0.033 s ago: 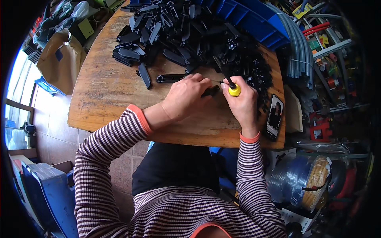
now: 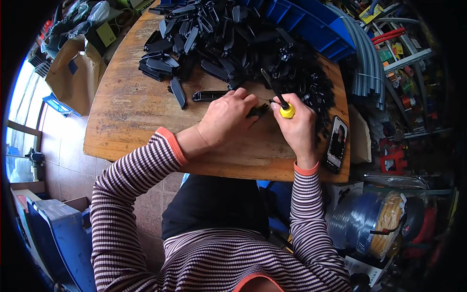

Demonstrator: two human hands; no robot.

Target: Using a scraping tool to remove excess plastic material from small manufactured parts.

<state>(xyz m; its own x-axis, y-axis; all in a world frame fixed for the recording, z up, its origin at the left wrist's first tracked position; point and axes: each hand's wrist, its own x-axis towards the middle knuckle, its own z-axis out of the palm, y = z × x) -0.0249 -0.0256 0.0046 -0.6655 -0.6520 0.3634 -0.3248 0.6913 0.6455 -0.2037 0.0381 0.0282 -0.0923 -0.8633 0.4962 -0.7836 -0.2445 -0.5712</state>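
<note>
My left hand (image 2: 226, 117) is closed around a black plastic part (image 2: 258, 112), low over the near half of the wooden table. Most of that part is hidden under the fingers; one end sticks out toward the right. My right hand (image 2: 296, 124) grips a screwdriver (image 2: 287, 111) with a yellow and black handle, its dark shaft slanting up and away to the left. Between the right thumb and forefinger a tiny black piece (image 2: 272, 101) shows, too small to name. Beyond my left fingers lies a long black plastic housing (image 2: 208, 96).
A big heap of black plastic parts (image 2: 214, 29) covers the far side of the table (image 2: 121, 117). Small black pieces (image 2: 316, 87) are piled at the right, by a phone (image 2: 336, 145). A blue bin (image 2: 316, 24) stands behind; grey tubes (image 2: 367, 73) hang beside it.
</note>
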